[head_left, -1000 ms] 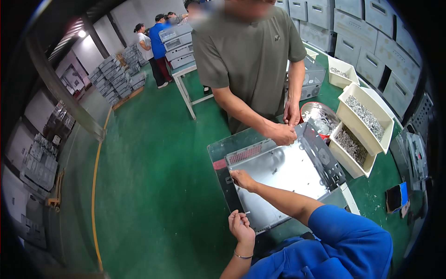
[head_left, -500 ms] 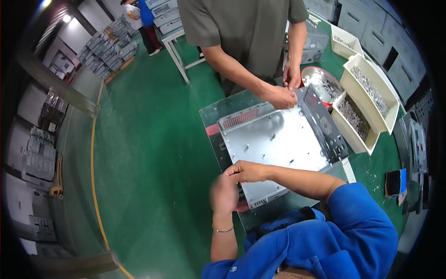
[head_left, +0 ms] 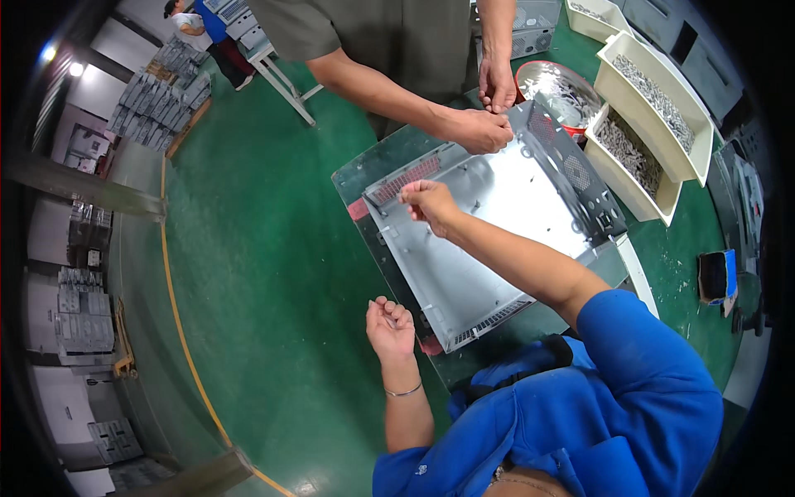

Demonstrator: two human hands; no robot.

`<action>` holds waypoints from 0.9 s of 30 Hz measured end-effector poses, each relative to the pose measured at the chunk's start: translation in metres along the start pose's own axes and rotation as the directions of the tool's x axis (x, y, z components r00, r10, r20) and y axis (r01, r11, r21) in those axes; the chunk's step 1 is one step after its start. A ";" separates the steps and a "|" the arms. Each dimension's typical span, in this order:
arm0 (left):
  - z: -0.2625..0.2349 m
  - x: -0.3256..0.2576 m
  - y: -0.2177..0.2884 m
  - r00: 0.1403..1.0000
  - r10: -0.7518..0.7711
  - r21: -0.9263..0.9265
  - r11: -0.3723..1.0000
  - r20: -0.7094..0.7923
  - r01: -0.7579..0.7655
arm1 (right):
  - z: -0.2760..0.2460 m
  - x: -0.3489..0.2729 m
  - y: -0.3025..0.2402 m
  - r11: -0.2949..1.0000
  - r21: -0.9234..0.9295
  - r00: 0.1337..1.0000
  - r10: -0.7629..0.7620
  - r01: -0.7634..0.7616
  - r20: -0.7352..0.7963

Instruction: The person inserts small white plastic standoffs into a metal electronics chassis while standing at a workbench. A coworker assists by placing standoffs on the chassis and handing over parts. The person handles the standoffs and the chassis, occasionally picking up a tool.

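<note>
An open metal computer case panel (head_left: 489, 257) with a bare silver floor and a dark perforated side lies on a dark worktable. Over its far left part hovers my right hand (head_left: 431, 207), thumb and fingertips pinched together. Whatever is in that pinch is too small to make out. Beside the panel's near left corner, my left hand (head_left: 392, 327) is turned palm up with its fingers curled in. Its contents, if any, cannot be made out. At the panel's far corner a co-worker's hands (head_left: 489, 116) meet, fingertips close together.
Cream bins (head_left: 646, 108) of small metal parts stand at the far right, beside a red-rimmed bowl (head_left: 559, 93) of similar pieces. A black and blue box (head_left: 717, 277) lies farther right. Stacked metal cases (head_left: 157, 103) stand far left across the green floor (head_left: 257, 248).
My right hand has left my left hand and moved far over the panel. My left hand has turned palm up with curled fingers. The head view has shifted slightly.
</note>
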State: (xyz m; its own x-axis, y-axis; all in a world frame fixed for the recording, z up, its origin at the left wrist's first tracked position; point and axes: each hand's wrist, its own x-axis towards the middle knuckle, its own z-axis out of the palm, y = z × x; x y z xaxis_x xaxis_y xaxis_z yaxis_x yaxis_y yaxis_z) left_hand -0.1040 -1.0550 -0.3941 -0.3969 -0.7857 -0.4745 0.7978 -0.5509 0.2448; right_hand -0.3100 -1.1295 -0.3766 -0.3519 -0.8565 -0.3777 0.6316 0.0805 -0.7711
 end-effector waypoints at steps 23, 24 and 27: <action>-0.055 -0.010 -0.012 0.992 -0.048 -0.099 0.994 -0.118 0.036 | 0.020 0.047 0.009 0.981 0.158 0.984 0.132 -0.112 -0.122; -0.055 -0.010 -0.012 0.992 -0.043 -0.084 0.996 -0.121 0.033 | 0.022 0.046 0.010 0.982 0.160 0.984 0.118 -0.096 -0.136; -0.056 -0.010 -0.015 0.991 -0.035 -0.043 0.999 -0.132 0.030 | 0.026 0.040 0.010 0.987 0.151 0.986 0.071 -0.048 -0.153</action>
State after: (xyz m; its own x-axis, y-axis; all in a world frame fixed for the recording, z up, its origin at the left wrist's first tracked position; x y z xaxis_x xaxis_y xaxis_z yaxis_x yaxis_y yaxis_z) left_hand -0.0862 -1.0234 -0.4404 -0.3616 -0.7217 -0.5903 0.8045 -0.5615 0.1937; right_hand -0.2995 -1.1767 -0.3862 -0.4075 -0.7608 -0.5051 0.7449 0.0431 -0.6658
